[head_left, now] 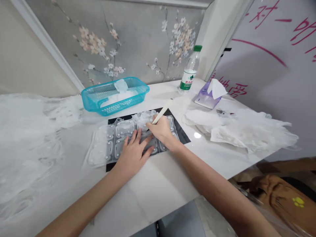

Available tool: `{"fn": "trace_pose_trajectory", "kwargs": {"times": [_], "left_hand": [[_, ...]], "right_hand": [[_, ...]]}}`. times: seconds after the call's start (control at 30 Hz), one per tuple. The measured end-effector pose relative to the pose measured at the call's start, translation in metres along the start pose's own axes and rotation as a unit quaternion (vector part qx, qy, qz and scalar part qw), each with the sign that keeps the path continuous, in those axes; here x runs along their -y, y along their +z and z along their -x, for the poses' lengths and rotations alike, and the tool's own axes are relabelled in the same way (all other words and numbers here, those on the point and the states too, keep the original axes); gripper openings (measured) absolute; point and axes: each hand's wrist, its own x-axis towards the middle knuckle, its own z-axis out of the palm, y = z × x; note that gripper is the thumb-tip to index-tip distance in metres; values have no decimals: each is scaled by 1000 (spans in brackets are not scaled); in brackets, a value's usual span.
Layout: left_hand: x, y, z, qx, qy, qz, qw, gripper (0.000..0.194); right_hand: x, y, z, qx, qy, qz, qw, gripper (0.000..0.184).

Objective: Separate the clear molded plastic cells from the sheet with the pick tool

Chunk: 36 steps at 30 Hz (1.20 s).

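Note:
A translucent white sheet of joined, rounded rectangular pieces [124, 127] lies over a black mat [182, 133] on the table. My left hand [133, 153] rests flat on the near part of the sheet, its fingers spread. Just to its right, my right hand [161, 130] is closed around a slim white pen-shaped tool [161, 113]. The tool leans, with its dark tip down at the sheet near my left fingertips. Whether it is a pen or a cutter I cannot tell.
Behind the mat stands a blue plastic basket [116, 110] with white pieces inside. A water bottle [189, 74] and a purple tissue pack [207, 95] stand at the back right. Translucent white sheets are heaped at the right [242, 131] and far left [27, 144].

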Motion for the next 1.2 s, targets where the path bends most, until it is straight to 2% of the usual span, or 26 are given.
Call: {"fn": "trace_pose_trajectory", "kwargs": {"times": [0.17, 0.47, 0.73, 1.07, 1.2], "left_hand": [[-2, 0, -1, 9, -4, -5, 1000, 46], [-3, 1, 1, 1, 5, -5, 1000, 45], [-4, 0, 1, 6, 1, 6, 1000, 43], [-3, -1, 1, 30, -11, 12, 999, 46], [-1, -1, 2, 34, -5, 20, 999, 47]], "right_hand": [[-3, 7, 4, 34, -30, 1, 999, 24], [-5, 9, 7, 51, -55, 50, 996, 25], [3, 10, 11, 94, -89, 112, 985, 17], [2, -18, -4, 156, -118, 161, 967, 23], [-1, -23, -7, 155, -134, 164, 965, 24]]}}
